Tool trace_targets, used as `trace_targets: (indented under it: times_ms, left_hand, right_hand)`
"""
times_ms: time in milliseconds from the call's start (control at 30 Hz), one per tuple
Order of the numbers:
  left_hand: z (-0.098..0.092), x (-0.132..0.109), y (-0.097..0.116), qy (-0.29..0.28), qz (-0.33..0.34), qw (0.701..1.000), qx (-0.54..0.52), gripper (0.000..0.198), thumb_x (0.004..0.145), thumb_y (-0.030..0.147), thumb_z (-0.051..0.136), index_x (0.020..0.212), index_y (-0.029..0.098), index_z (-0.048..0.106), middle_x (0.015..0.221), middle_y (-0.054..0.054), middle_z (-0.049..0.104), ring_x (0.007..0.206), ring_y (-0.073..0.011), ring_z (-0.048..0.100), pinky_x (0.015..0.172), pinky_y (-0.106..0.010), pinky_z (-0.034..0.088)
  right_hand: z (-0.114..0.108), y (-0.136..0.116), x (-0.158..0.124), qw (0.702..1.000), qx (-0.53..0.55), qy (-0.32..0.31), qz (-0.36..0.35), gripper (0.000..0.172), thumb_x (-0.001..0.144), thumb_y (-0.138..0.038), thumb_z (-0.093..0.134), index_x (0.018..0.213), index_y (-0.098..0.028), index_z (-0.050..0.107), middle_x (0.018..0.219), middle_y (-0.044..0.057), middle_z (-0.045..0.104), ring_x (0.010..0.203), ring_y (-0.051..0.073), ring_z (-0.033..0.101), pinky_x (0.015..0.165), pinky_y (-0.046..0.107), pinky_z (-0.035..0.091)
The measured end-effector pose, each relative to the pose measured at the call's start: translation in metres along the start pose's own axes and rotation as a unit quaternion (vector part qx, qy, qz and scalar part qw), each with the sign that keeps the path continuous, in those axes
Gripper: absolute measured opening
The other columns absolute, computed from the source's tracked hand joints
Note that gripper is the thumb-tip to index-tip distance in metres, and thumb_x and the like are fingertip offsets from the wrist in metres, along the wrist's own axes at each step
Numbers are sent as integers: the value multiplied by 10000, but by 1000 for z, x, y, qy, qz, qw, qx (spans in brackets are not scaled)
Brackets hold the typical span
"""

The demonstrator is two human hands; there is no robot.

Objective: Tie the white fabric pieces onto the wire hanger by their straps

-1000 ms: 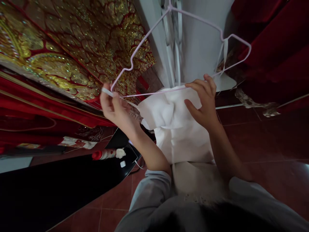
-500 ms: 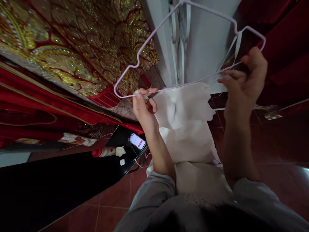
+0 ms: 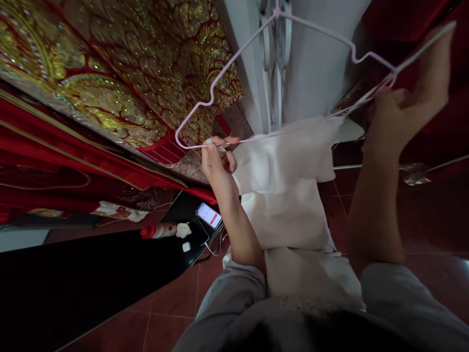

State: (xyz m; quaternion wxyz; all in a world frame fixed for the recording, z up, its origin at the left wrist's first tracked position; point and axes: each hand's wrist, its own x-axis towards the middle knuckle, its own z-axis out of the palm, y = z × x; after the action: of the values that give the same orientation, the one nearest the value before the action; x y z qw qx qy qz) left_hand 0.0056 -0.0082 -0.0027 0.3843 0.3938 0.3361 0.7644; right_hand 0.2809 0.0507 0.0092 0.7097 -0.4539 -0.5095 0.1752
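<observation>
Left hand point(image 3: 219, 167) grips hanger point(image 3: 277, 13); bottle point(image 3: 163, 230) contents hidden.

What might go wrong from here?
1. The white strap is stretched taut past the hanger's right end, at the raised tip of the right hand; it might slip off and spring back.
2. The left hand grips the pink hanger by its lower bar, so a hard pull on the right could tilt it and shift the white garment.

No legible text, phone screen point(image 3: 209, 215) too small to read.
</observation>
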Motion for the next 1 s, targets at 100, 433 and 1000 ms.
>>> trace_targets:
  times_ms: [100, 433, 1000]
  left_hand:
    - [0, -2, -1, 1, -2, 1000, 1, 340, 960, 531, 693, 862, 223, 589, 867, -31, 727, 435, -76, 226, 448, -301, 120]
    - [9, -7, -1, 29, -33, 999, 30, 312, 992, 507, 618, 873, 224, 560, 927, -57, 765, 461, -106, 196, 482, -310, 130]
    - [-47, 40, 43, 6, 95, 976, 197, 212, 1009, 215, 712, 1191, 238, 819, 1145, -31, 815, 466, -47, 317, 475, -309, 195]
  right_hand:
    - [-6, 13, -23, 970, -21, 210, -119, 426, 906, -243, 633, 1325, -164, 646, 1569, 173, 524, 1539, 345, 424, 968, 455, 588]
    - [3, -7, -46, 988, -41, 38, -141, 296, 861, -486, 794, 1105, -319, 808, 1072, 64, 774, 995, 253, 699, 824, 414, 567]
    - [-2, -6, -45, 977, -57, -170, -114, 448, 893, -713, 609, 1022, -331, 803, 943, 78, 705, 992, 248, 615, 970, 483, 524]
